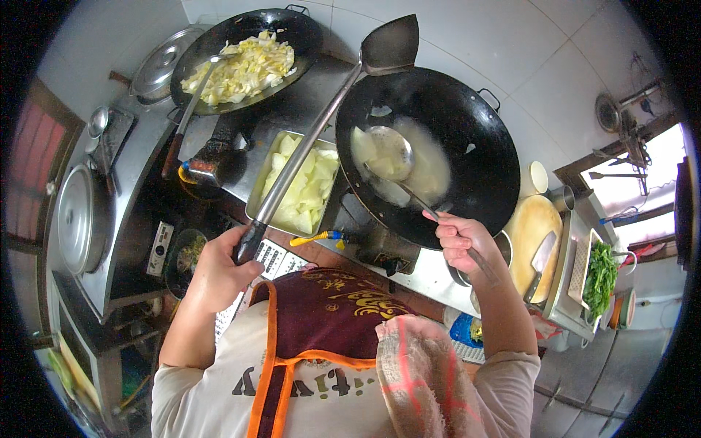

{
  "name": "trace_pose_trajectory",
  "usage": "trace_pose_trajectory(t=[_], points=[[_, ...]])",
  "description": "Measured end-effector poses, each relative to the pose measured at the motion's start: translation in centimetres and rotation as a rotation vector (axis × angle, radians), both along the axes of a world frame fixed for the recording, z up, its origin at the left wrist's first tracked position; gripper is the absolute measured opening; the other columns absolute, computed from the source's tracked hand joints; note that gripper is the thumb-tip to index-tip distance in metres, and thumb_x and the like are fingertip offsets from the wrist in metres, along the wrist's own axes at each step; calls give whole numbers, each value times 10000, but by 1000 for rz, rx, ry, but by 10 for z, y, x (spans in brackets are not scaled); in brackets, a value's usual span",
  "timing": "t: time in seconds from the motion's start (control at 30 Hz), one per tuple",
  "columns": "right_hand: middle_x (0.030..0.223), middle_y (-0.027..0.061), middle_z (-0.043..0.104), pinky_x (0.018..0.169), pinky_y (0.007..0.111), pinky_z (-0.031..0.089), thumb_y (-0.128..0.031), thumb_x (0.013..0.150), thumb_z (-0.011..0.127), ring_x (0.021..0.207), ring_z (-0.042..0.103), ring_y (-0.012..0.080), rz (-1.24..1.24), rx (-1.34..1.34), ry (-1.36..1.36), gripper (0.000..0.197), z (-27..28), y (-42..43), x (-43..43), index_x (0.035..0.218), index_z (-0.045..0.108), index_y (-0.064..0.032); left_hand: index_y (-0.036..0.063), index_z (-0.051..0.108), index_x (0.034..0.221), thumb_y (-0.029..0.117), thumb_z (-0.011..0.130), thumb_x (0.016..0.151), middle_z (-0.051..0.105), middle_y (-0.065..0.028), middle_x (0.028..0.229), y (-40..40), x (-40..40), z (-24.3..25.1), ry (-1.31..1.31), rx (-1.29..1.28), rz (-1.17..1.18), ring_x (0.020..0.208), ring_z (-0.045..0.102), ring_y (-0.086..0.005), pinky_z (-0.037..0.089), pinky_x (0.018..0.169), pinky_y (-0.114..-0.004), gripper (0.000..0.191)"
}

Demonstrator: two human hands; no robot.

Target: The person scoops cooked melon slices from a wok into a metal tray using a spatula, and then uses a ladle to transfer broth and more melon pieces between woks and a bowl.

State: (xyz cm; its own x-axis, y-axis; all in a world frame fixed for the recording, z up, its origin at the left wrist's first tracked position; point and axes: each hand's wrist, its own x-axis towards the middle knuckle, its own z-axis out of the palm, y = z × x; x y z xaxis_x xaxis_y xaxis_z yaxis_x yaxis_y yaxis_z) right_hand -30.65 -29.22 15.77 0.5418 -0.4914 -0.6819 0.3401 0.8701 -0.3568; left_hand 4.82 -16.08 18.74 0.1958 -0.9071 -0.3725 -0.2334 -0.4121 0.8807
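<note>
My left hand [224, 271] grips the black handle of a long metal wok spatula [323, 117], whose broad blade is raised over the far rim of a large black wok [487, 159]. The handle of a slotted metal skimmer [390, 148] is in my right hand [464, 241]. Its round bowl dips into cloudy liquid [424, 159] in the wok, with pale slices in and beside it. Left of the wok stands a rectangular metal tray [249, 205] heaped with pale green vegetable slices [301, 202].
A second wok [298, 38] at the back left holds chopped cabbage [246, 71] and a ladle [191, 109]. On the right, a cleaver [542, 260] lies on a round cutting board [528, 219], near a basket of leafy greens [601, 276]. A lidded pot [79, 219] stands far left.
</note>
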Motion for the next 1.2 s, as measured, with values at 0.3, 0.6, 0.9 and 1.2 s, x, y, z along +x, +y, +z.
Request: trace_pose_trajectory(t=[0.3,0.6,0.9,1.2], points=[[555,-35,423,261,169,259,-97,868,398,342,312,16,-75,-44,-56,211,26,12,-33,1043,504,-47,-35,514,975,-77,567,617,481,-9,593,-2,-5,6,95,-7,14,436,417,-63,313,389,-194,365],[526,25,442,289,245,313,-68,789,441,327,367,104,-75,-470,912,70,33,-25,-80,847,476,-52,-30,535,1022,-22,584,638,471,19,639,-3,-1,5,99,55,-21,493,434,-44,350,443,-189,387],[491,56,458,301,294,331,-22,756,429,335,439,156,273,-591,1144,76,3,2,-51,706,486,-19,-47,526,1019,-19,589,626,513,-4,660,-3,4,5,64,67,-38,495,453,-53,370,443,-199,400],[552,-8,425,289,191,259,-64,867,393,337,337,40,80,-179,285,235,-1,14,-2,1086,464,-19,-45,517,1050,-15,596,640,505,-6,661,-3,6,0,113,68,-19,489,467,-57,380,436,-200,418]])
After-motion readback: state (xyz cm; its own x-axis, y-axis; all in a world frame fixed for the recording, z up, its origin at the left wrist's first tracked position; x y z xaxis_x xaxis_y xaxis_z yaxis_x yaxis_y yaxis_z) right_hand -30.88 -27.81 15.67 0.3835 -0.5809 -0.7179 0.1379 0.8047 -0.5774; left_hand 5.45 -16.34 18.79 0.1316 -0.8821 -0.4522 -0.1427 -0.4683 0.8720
